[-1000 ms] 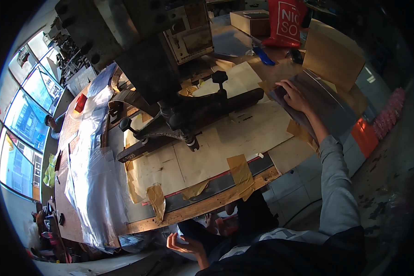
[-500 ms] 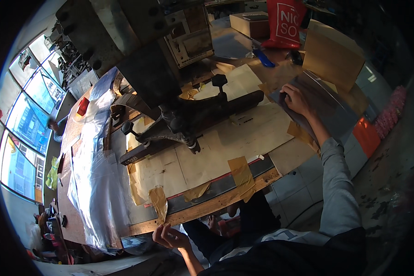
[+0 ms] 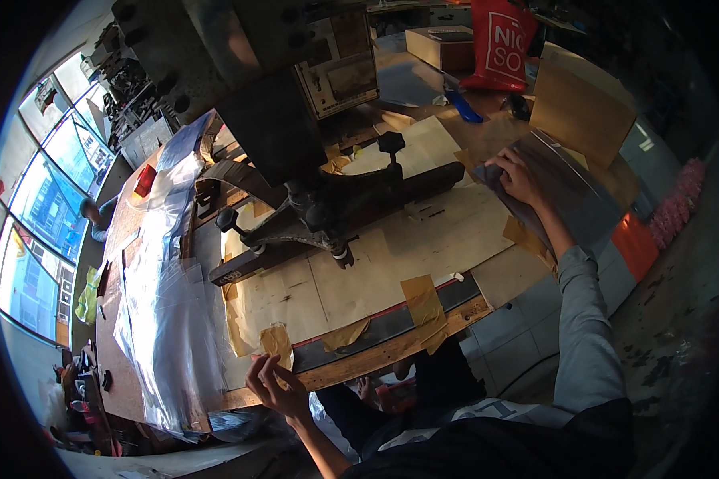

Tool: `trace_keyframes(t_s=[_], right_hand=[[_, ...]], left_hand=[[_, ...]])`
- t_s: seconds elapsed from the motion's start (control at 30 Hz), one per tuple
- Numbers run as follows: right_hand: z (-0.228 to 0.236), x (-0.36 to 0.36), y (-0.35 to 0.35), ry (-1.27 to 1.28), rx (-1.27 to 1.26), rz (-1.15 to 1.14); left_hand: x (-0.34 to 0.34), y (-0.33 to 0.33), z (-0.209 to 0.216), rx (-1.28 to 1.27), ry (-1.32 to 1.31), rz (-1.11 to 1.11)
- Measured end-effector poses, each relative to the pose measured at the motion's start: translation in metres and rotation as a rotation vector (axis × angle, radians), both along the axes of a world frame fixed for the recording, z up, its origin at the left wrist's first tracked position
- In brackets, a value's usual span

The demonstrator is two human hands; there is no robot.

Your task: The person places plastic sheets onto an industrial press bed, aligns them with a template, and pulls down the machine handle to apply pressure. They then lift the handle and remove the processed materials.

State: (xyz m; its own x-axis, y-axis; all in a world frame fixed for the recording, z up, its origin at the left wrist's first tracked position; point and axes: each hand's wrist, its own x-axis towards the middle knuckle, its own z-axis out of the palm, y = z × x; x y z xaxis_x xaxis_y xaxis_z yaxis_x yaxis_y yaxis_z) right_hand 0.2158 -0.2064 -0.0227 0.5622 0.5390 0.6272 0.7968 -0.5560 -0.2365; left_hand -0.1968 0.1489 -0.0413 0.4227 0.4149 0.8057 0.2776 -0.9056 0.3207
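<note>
Currently, the left hand point(image 3: 278, 389) hangs at the near edge of the surface point(image 3: 120, 323), its fingers loosely bent and apart, with nothing visible in its grasp. Its fingertips overlap the lower end of a piece of tape point(image 3: 276, 340); whether they touch it, I cannot tell. The right hand point(image 3: 516, 176) is over on the right, fingers curled at the left edge of the grey sheets point(image 3: 574, 182); whether they pinch a sheet cannot be made out.

Between the hands lies pale paper point(image 3: 383, 259), with several tape pieces along its near side. Above it, a dark bar point(image 3: 433, 180) runs slantwise beneath the press point(image 3: 270, 136), with a black knob point(image 3: 391, 143) standing upright near the bar's right end. Clear plastic point(image 3: 165, 327) is spread in a long, shiny heap to the left, with a small red object point(image 3: 144, 181) near its far end. Beyond the grey sheets stands a bent piece of cardboard point(image 3: 581, 101). Farther back are a red bag point(image 3: 500, 52), a box point(image 3: 439, 51) and a blue object point(image 3: 462, 106).
</note>
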Motion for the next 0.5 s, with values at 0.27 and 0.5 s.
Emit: trace_keyframes(t_s=[0.27,0.5], right_hand=[[-0.008,0.018,-0.024,0.035,0.168,-0.115],[-0.004,0.031,-0.166,0.438,1.098,-0.416]], left_hand=[[0.013,-0.002,0.019,-0.256,0.364,-0.066],[0.006,0.002,0.017,-0.259,0.393,-0.054]])
